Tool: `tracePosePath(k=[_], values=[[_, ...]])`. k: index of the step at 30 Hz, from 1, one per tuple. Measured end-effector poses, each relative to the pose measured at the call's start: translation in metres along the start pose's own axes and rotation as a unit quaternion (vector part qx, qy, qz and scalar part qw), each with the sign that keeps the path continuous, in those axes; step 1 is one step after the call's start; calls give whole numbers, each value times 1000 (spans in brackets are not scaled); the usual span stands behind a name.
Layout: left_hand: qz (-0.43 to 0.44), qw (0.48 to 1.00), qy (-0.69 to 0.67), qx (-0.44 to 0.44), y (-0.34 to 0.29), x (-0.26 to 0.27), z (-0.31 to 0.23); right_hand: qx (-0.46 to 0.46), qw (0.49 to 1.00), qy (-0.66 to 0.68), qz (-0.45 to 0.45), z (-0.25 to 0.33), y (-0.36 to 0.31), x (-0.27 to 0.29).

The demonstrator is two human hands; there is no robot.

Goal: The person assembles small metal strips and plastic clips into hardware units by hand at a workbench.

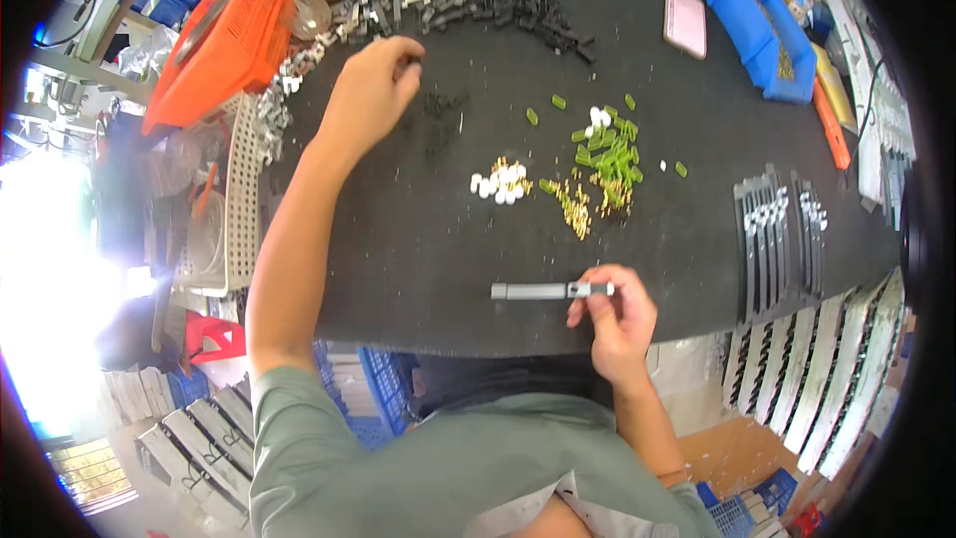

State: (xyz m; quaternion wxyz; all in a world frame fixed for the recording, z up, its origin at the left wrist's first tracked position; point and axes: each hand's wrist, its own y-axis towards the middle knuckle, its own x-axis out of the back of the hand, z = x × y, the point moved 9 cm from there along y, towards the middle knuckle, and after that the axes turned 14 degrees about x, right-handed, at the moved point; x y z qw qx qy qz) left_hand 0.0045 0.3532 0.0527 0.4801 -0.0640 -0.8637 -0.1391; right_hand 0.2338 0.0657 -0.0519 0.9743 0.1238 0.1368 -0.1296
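Observation:
My right hand [623, 323] grips one end of a narrow grey strip-like part [533, 291] between thumb and fingers, level above the near edge of the dark work table [418, 249]. That end of the strip carries a white and dark fitting. My left hand [376, 82] reaches out far to the left, its fingers curled together; what they hold, if anything, is hidden. Just beyond it lies a heap of small black parts [518, 8] mixed with grey ones. Mid-table sit white round pieces [506, 185], tiny brass-coloured pins [576, 214] and green translucent pieces [609, 151].
Several finished-looking grey strips [765, 239] lie in rows at right. An orange basket [224, 40] and a cream perforated basket [242, 194] border the left. Blue bins [762, 35], a pink phone [685, 22] and an orange-handled tool [829, 125] are at the far right.

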Motion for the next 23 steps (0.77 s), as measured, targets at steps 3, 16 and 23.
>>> tracePosePath(k=[3,16,23], values=[[26,992,10,-125,-107,11,-57,29,999,35,-10,5,3,2],[34,996,-40,-69,-232,-20,-59,90,984,-152,-34,3,15,107],[77,993,82,32,-57,-107,-50,72,983,-165,-30,-14,28,115]])
